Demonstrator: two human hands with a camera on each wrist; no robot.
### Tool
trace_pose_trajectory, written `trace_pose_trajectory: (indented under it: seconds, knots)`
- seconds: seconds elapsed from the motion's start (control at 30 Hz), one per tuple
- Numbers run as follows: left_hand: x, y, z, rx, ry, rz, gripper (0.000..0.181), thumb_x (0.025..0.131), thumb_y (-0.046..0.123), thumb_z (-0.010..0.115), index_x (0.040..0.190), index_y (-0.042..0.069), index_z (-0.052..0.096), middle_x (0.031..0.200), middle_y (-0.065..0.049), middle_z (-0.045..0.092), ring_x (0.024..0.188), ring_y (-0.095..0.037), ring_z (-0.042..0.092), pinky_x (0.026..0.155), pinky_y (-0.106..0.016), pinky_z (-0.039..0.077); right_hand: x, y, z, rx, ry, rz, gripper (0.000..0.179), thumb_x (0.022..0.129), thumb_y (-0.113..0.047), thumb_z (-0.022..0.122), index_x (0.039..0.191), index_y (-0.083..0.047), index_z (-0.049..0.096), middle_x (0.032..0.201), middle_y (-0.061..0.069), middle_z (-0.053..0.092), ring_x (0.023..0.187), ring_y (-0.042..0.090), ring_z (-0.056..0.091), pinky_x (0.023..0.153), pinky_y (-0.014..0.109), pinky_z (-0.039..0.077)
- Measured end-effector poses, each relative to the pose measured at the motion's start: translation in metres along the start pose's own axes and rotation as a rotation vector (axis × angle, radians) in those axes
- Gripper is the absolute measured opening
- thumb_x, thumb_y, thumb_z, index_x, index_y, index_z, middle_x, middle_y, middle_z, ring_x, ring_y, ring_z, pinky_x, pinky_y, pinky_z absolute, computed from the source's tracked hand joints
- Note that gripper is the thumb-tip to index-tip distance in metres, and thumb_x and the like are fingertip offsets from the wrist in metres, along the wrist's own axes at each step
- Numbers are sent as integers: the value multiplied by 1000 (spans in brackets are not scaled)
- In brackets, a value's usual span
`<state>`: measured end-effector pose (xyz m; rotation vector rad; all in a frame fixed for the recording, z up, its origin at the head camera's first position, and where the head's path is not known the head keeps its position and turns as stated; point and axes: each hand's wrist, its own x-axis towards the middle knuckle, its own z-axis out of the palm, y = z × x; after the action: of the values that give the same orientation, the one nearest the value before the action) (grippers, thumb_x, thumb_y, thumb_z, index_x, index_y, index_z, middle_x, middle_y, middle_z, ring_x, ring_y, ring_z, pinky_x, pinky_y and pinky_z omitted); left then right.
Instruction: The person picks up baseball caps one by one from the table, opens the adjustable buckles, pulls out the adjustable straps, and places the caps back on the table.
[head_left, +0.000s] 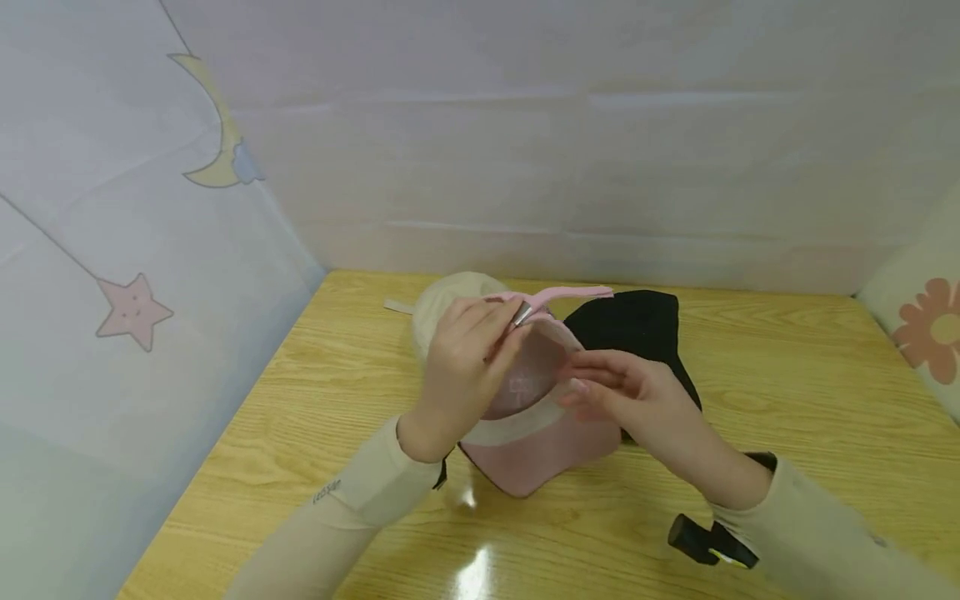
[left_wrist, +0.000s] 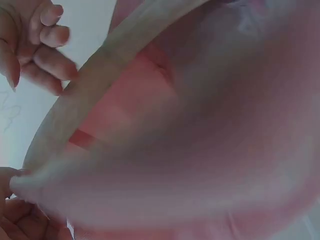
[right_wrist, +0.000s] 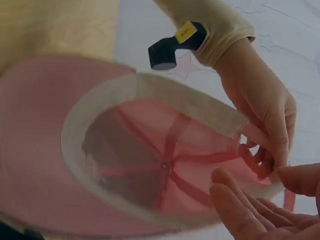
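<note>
A pink baseball cap (head_left: 536,460) is held up with its inside showing and its brim pointing down toward the person. My left hand (head_left: 459,375) pinches the cap's back strap beside a silver metal buckle (head_left: 522,313). From the buckle, the loose strap end (head_left: 576,292) sticks out to the right. My right hand (head_left: 652,400) is by the cap's right rim, fingers loosely extended and thumb apart. Inside the cap, in the right wrist view, the pale sweatband (right_wrist: 75,125) and the pink seams are visible. Whether the right fingertips touch the rim I cannot tell.
Behind the pink cap, a beige cap (head_left: 459,296) lies on the wooden table (head_left: 315,400), its strap toward the left. To the right lies a black cap (head_left: 633,325), partly hidden. A printed cloth backdrop (head_left: 480,167) surrounds the table's back and sides.
</note>
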<state>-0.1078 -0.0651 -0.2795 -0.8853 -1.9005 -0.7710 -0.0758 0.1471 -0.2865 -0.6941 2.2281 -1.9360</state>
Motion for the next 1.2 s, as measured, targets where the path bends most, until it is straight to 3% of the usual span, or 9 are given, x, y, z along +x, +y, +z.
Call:
trace_pose_trajectory:
  seconds: [0.1, 0.2, 0.27, 0.33, 0.43, 0.57, 0.67, 0.83, 1.2]
  knots:
    - [3, -1, -2, -1, 9, 1, 25, 81, -2, 75, 103, -12, 69, 89, -18, 71, 85, -31, 64, 84, -38, 50, 4, -6, 0, -270, 138, -343, 29, 98, -15, 60, 116, 8, 62, 104, 20, 67, 87, 8, 67, 74, 19, 53]
    - [4, -2, -4, -3, 9, -2, 25, 80, -3, 75, 103, -12, 69, 89, -18, 71, 84, -31, 63, 83, -39, 50, 13, -11, -1, -531, 298, -679, 40, 99, -28, 58, 117, 6, 63, 107, 19, 66, 100, 16, 64, 88, 18, 48]
    - [5, -1, -5, -3, 4, -8, 25, 80, -3, 76, 103, -12, 70, 89, -18, 71, 84, -31, 63, 82, -39, 50, 20, -14, -2, -664, 330, -816, 46, 100, -33, 54, 128, 4, 57, 121, 20, 62, 114, 26, 58, 100, 25, 42]
    - [5, 0, -6, 3, -4, -17, 25, 80, -3, 76, 103, -12, 69, 90, -17, 71, 85, -31, 63, 82, -38, 49, 26, -14, -2, -774, 310, -888, 51, 102, -32, 51, 141, 1, 47, 133, 23, 54, 125, 34, 50, 108, 32, 35]
    - [5, 2, -6, 11, -17, -26, 25, 81, -2, 76, 104, -11, 70, 91, -17, 71, 85, -30, 63, 81, -38, 49, 34, -11, 2, -884, 261, -937, 58, 103, -30, 48, 151, -3, 31, 141, 26, 46, 131, 39, 43, 108, 39, 36]
    - [6, 6, -5, 6, -21, -23, 27, 81, 1, 76, 104, -10, 70, 92, -17, 71, 85, -30, 62, 79, -36, 49, 39, -5, 5, -949, 254, -920, 58, 104, -26, 43, 154, -6, 22, 140, 28, 46, 127, 40, 47, 96, 47, 47]
    - [6, 9, -4, -12, -11, -15, 27, 80, 2, 77, 104, -10, 70, 93, -17, 71, 85, -31, 62, 79, -35, 49, 39, -2, 4, -951, 259, -892, 53, 104, -21, 41, 151, 0, 29, 134, 29, 51, 119, 40, 55, 85, 49, 52]
    - [4, 11, -4, -27, -12, -27, 26, 79, 2, 78, 102, -9, 71, 93, -16, 72, 85, -29, 62, 79, -34, 50, 40, -3, 3, -933, 255, -883, 43, 104, -21, 41, 130, 11, 52, 109, 27, 66, 91, 37, 67, 69, 45, 56]
    - [-4, 18, -10, -65, -158, -49, 32, 78, 11, 82, 104, -3, 69, 97, -9, 68, 89, -23, 61, 80, -29, 48, 38, -13, -5, -982, 214, -882, 40, 106, -17, 34, 111, 10, 63, 93, 23, 69, 75, 35, 69, 58, 43, 56]
